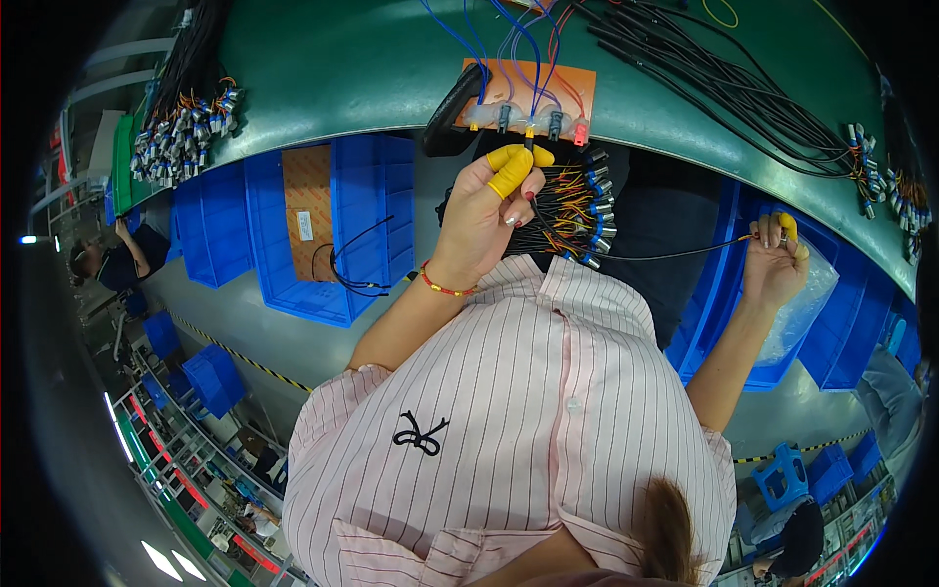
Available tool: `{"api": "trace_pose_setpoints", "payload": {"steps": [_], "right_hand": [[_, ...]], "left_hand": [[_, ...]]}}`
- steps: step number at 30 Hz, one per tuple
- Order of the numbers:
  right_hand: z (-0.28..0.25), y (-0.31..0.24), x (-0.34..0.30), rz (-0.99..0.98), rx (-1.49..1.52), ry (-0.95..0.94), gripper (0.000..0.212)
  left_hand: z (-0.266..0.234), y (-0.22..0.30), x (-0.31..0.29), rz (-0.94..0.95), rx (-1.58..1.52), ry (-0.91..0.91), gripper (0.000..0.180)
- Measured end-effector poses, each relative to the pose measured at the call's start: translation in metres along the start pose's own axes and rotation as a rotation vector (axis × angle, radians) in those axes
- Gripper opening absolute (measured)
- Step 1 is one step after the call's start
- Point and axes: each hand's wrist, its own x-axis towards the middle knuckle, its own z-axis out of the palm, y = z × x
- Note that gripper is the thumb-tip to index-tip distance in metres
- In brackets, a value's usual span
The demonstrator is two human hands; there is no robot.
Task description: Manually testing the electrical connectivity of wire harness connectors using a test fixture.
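Note:
My left hand (492, 192), with yellow finger cots on it, pinches one end of a black cable (675, 256) just below a yellow connector (530, 130). That connector sits at the near edge of an orange board (575, 86) with several terminals and blue, purple and red wires. Off to the right, my right hand (775, 266), also with yellow finger cots, is closed on the cable's other end, where a bit of orange shows. Between the hands the cable runs in a shallow curve. Below the board hangs a bundle of cables (595, 201) with orange wires and silver-blue connectors.
The board lies on a green table (342, 68), beside a black object (455, 110). Black cables (724, 88) spread at the right; another connector bundle (186, 137) overhangs the left edge. Blue bins (377, 196) stand beneath. Other people (137, 254) are farther off.

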Motion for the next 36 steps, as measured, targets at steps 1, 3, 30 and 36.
{"api": "trace_pose_setpoints", "payload": {"steps": [1, 3, 30, 36], "right_hand": [[0.0, 0.0, 0.0, 0.0, -0.01, 0.004, 0.037], [-0.002, 0.0, 0.001, -0.001, -0.028, 0.01, 0.039], [0.02, -0.002, -0.014, -0.152, -0.103, 0.038, 0.015], [0.019, -0.003, -0.012, -0.166, -0.079, 0.028, 0.016]], "left_hand": [[-0.001, 0.002, 0.0, -0.006, 0.016, -0.003, 0.028], [-0.002, 0.006, 0.0, -0.019, 0.05, -0.013, 0.027], [0.013, 0.015, 0.01, -0.044, 0.123, 0.036, 0.03], [0.015, 0.005, 0.008, 0.04, 0.146, 0.091, 0.028]]}}
